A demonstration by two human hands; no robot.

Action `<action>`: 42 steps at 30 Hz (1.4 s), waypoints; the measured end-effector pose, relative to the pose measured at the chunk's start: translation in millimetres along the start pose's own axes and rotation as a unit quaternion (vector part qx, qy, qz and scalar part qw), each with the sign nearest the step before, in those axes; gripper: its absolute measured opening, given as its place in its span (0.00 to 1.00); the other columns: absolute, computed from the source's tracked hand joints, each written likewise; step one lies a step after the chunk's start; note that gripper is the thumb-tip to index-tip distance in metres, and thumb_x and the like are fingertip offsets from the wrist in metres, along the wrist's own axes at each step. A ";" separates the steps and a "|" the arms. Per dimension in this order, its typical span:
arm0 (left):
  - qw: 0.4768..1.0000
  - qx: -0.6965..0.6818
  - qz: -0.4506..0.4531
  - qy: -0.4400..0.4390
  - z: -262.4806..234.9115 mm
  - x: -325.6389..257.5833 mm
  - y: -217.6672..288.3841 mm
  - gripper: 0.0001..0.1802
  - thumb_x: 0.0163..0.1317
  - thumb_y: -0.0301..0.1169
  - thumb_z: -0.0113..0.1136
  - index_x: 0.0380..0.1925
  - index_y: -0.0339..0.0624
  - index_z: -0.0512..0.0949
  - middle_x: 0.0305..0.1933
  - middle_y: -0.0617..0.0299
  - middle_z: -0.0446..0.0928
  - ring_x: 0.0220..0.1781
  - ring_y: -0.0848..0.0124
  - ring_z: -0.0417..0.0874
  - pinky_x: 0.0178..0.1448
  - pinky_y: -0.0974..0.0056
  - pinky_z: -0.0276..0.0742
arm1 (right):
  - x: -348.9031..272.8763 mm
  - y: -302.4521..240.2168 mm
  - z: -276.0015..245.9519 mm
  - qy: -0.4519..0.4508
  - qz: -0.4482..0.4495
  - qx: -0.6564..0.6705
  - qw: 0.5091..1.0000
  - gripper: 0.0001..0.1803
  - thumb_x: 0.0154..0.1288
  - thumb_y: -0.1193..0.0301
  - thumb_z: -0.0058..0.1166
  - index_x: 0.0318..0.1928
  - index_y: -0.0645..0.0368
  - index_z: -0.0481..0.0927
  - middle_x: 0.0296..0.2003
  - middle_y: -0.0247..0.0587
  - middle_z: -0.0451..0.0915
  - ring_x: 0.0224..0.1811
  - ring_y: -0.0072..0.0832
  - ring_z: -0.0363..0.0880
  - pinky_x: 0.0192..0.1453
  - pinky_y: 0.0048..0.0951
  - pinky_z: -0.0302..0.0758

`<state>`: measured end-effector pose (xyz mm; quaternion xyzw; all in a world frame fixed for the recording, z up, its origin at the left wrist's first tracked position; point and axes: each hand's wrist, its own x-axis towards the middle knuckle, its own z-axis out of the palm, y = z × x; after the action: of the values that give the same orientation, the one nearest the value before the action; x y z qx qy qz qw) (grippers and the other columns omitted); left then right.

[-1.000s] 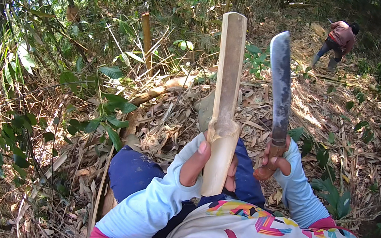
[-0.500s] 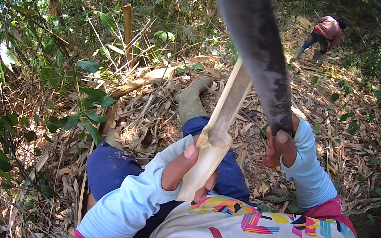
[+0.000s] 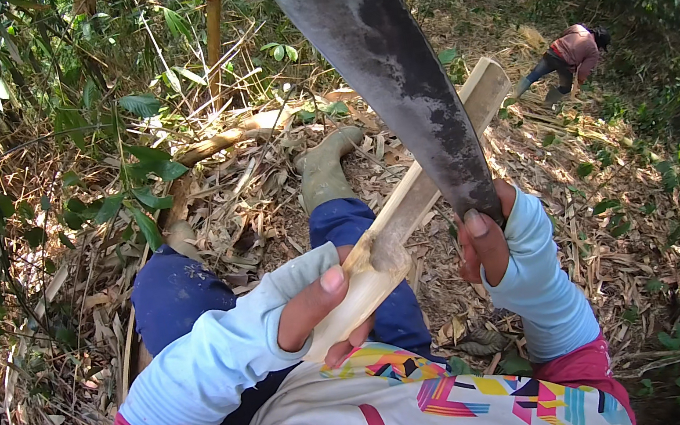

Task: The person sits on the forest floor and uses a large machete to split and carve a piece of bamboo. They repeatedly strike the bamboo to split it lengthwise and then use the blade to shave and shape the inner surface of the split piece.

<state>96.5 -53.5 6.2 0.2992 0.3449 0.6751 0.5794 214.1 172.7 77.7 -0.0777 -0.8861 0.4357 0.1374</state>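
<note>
My left hand (image 3: 319, 305) is closed around the near end of a pale split bamboo piece (image 3: 409, 201), thumb on top and fingertips showing beneath. The bamboo slants away up to the right, hollow side up, with a node partway along. My right hand (image 3: 488, 238) is closed at the base of a machete (image 3: 386, 54); its handle is hidden in the grip. The broad, dark, stained blade points up and leans left, passing in front of the bamboo's far half. Whether blade and bamboo touch, I cannot tell.
My legs in blue trousers (image 3: 184, 295) and a muddy boot (image 3: 324, 170) lie below the bamboo. Dry leaves and bamboo shavings cover the ground. A cut stake (image 3: 216, 50) stands among leafy plants (image 3: 147, 176) ahead. Another person (image 3: 569, 59) bends over at the far right.
The machete has tilted to the left, its tip swinging from upright across the bamboo. My right hand has shifted slightly left and up. The left hand keeps its hold on the bamboo.
</note>
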 end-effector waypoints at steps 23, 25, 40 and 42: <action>0.998 0.062 0.003 0.020 4.8 5.2 -1.8 0.35 0.64 0.64 0.41 0.33 0.37 0.68 0.20 0.61 0.73 0.17 0.76 0.76 0.20 0.72 0.72 | 1.2 0.6 -0.9 -0.030 -0.039 -0.054 0.997 0.08 0.66 0.70 0.53 0.35 0.62 0.74 0.19 0.40 0.72 0.18 0.31 0.70 0.24 0.30 0.67; 0.997 0.062 -0.001 0.037 5.5 3.9 -2.6 0.35 0.65 0.64 0.41 0.33 0.37 0.68 0.20 0.61 0.73 0.17 0.76 0.76 0.20 0.72 0.72 | 2.5 -0.5 -0.8 -0.029 -0.050 -0.062 0.996 0.08 0.66 0.70 0.53 0.34 0.62 0.74 0.19 0.40 0.72 0.18 0.31 0.69 0.24 0.30 0.66; 0.995 0.087 0.000 0.048 7.1 3.2 -2.9 0.32 0.67 0.61 0.41 0.29 0.38 0.68 0.19 0.62 0.72 0.16 0.76 0.74 0.20 0.71 0.71 | 2.8 -3.2 0.3 -0.029 -0.035 -0.101 0.994 0.07 0.64 0.73 0.54 0.33 0.62 0.71 0.19 0.43 0.71 0.18 0.35 0.69 0.24 0.32 0.67; 0.996 0.072 -0.007 0.051 4.5 3.9 -8.6 0.32 0.67 0.61 0.41 0.28 0.39 0.68 0.18 0.62 0.72 0.16 0.76 0.74 0.20 0.71 0.71 | 5.1 -10.4 -0.1 -0.047 -0.103 -0.174 0.978 0.07 0.64 0.73 0.54 0.33 0.62 0.71 0.19 0.43 0.71 0.18 0.36 0.69 0.25 0.33 0.67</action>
<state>104.5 -48.3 1.9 0.3030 0.4240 0.6584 0.5431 209.2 167.8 86.9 0.0116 -0.9571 0.2614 0.1243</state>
